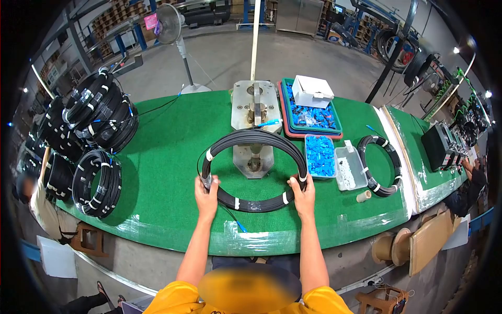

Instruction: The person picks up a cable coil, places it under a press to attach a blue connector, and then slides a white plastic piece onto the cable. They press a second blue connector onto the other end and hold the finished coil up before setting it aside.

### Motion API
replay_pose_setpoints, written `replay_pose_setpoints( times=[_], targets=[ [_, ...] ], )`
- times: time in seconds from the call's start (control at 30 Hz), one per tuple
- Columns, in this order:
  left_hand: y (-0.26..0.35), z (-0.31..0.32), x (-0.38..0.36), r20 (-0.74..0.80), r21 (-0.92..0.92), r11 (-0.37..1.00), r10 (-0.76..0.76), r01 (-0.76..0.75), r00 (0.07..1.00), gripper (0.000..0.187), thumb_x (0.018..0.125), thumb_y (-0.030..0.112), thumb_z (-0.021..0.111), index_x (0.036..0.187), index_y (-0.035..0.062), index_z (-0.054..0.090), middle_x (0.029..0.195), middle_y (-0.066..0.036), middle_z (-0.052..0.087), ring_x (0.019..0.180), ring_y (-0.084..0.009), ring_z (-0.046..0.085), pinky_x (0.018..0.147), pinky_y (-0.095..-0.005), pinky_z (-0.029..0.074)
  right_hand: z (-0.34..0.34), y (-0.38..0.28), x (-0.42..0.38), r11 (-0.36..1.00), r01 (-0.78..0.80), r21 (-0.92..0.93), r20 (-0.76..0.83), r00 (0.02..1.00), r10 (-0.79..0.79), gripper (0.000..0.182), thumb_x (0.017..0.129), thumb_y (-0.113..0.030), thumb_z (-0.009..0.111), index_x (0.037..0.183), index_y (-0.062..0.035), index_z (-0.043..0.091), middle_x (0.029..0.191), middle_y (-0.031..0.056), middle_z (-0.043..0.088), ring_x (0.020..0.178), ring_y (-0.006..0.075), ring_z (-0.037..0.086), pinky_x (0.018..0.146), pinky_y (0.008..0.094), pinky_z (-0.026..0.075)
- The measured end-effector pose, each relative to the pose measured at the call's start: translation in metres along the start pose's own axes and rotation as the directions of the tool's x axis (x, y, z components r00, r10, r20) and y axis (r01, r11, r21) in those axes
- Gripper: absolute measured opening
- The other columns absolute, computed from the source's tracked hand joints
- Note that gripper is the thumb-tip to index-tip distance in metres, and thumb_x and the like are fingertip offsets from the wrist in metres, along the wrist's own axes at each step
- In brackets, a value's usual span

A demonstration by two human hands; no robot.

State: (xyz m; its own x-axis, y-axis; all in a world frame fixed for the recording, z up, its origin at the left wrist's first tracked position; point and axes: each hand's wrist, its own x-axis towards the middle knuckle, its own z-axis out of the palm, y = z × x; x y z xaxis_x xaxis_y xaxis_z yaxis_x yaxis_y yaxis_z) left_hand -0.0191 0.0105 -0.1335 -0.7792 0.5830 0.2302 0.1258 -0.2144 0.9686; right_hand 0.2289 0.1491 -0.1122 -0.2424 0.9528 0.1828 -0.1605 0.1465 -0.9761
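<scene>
Between my two hands is a coil of black cable (256,205), bound with white ties and tilted over the green table. My left hand (207,194) is wrapped round its left side, and my right hand (301,194) grips the right side. One cable end with a blue connector (270,123) sticks out at the top of the coil. Another blue connector (241,226) hangs below it, over the front of the table. Behind the coil stands a metal hand press (255,104), its lower plate partly seen through the ring.
Stacked coils (99,183) crowd the table's left. At right are a green tray (339,131) of blue parts with a white box (312,91), a tub of blue connectors (320,157), a clear container (351,167) and another cable coil (396,162). People work at both sides.
</scene>
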Motion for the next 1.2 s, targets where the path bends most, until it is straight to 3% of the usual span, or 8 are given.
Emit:
replay_pose_setpoints(
  times=[0.2,0.33,0.37,0.43,0.57,0.77,0.97,1.2],
  targets=[
    [0.001,0.003,-0.012,0.022,-0.074,0.989,-0.13,0.131,0.991,0.024,0.097,0.011,0.059,0.117,0.0006,0.05,0.097,-0.006,0.063,0.089,-0.0143,0.064,0.08,-0.0271,0.05,-0.001,-0.007,-0.005,0.997,-0.081,0.019,0.046,0.996,0.08,0.041,0.093,-0.009,0.065,0.13,-0.0002,0.049,0.106,0.0062,0.061,0.096,0.0139,0.062,0.087,0.0284,0.05],
    [0.019,0.002,-0.025,-0.222,0.204,0.974,0.141,-0.095,0.965,0.063,0.084,0.009,0.074,0.135,-0.0025,0.04,0.129,-0.016,0.048,0.12,-0.026,0.047,0.105,-0.0388,0.035,-0.01,-0.01,-0.02,0.988,-0.078,0.133,0.032,0.997,0.074,0.06,0.089,0.0,0.068,0.142,0.0032,0.039,0.124,0.0106,0.057,0.114,0.0163,0.056,0.099,0.0287,0.045],
    [0.027,0.003,-0.036,-0.233,0.37,0.906,0.302,-0.203,0.925,0.058,0.084,0.006,0.07,0.133,-0.0033,0.04,0.125,-0.016,0.049,0.117,-0.0268,0.047,0.104,-0.039,0.035,-0.015,-0.011,-0.027,0.989,-0.064,0.136,-0.014,0.998,0.067,0.058,0.089,0.0,0.068,0.14,0.003,0.04,0.124,0.0113,0.057,0.113,0.0172,0.056,0.098,0.0288,0.046],
    [0.034,0.01,-0.066,-0.065,0.4,0.853,0.389,-0.333,0.919,0.048,0.084,0.002,0.066,0.127,-0.003,0.044,0.119,-0.016,0.049,0.112,-0.0279,0.048,0.102,-0.0385,0.037,-0.031,-0.013,-0.042,0.982,-0.139,0.127,-0.04,0.989,0.145,0.055,0.089,0.0,0.067,0.138,0.0025,0.043,0.122,0.0117,0.057,0.111,0.0177,0.057,0.095,0.028,0.047],
    [0.039,0.069,-0.117,0.34,-0.002,0.965,0.248,-0.263,0.907,0.026,0.081,-0.004,0.061,0.106,-0.0011,0.054,0.1,-0.013,0.057,0.093,-0.0241,0.056,0.089,-0.0349,0.045,-0.076,-0.015,-0.068,0.969,-0.177,0.174,-0.191,0.959,0.21,0.034,0.091,0.001,0.064,0.124,0.0027,0.054,0.112,0.0093,0.061,0.101,0.0134,0.062,0.087,0.0237,0.049],
    [0.035,0.191,-0.147,0.828,0.039,0.999,-0.044,0.021,0.558,0.026,0.086,0.003,0.065,0.111,-0.0013,0.06,0.105,-0.012,0.067,0.101,-0.0203,0.063,0.091,-0.0327,0.048,-0.157,-0.02,-0.082,0.984,-0.149,0.101,-0.461,0.869,0.179,0.023,0.095,-0.003,0.06,0.116,0.0036,0.058,0.103,0.0075,0.064,0.094,0.0123,0.063,0.083,0.0231,0.05],
    [0.018,0.316,-0.161,0.935,0.022,1.0,-0.016,-0.014,0.355,0.041,0.087,0.006,0.066,0.126,-0.0001,0.057,0.114,-0.013,0.065,0.102,-0.0211,0.063,0.091,-0.0322,0.048,-0.223,-0.025,-0.071,0.976,-0.21,0.059,-0.66,0.725,0.196,0.016,0.095,-0.003,0.06,0.11,0.0031,0.059,0.094,0.0056,0.064,0.088,0.0125,0.063,0.082,0.026,0.052],
    [-0.002,0.399,-0.177,0.903,0.112,0.993,-0.09,-0.028,0.42,0.065,0.081,0.001,0.066,0.142,0.0018,0.044,0.127,-0.017,0.056,0.08,-0.0177,0.062,0.069,-0.0287,0.051,-0.265,0.004,-0.038,0.979,-0.202,-0.029,-0.694,0.709,0.126,0.018,0.094,-0.001,0.059,0.112,0.003,0.06,0.105,0.0068,0.064,0.094,0.0116,0.063,0.083,0.0243,0.05]
  ],
)
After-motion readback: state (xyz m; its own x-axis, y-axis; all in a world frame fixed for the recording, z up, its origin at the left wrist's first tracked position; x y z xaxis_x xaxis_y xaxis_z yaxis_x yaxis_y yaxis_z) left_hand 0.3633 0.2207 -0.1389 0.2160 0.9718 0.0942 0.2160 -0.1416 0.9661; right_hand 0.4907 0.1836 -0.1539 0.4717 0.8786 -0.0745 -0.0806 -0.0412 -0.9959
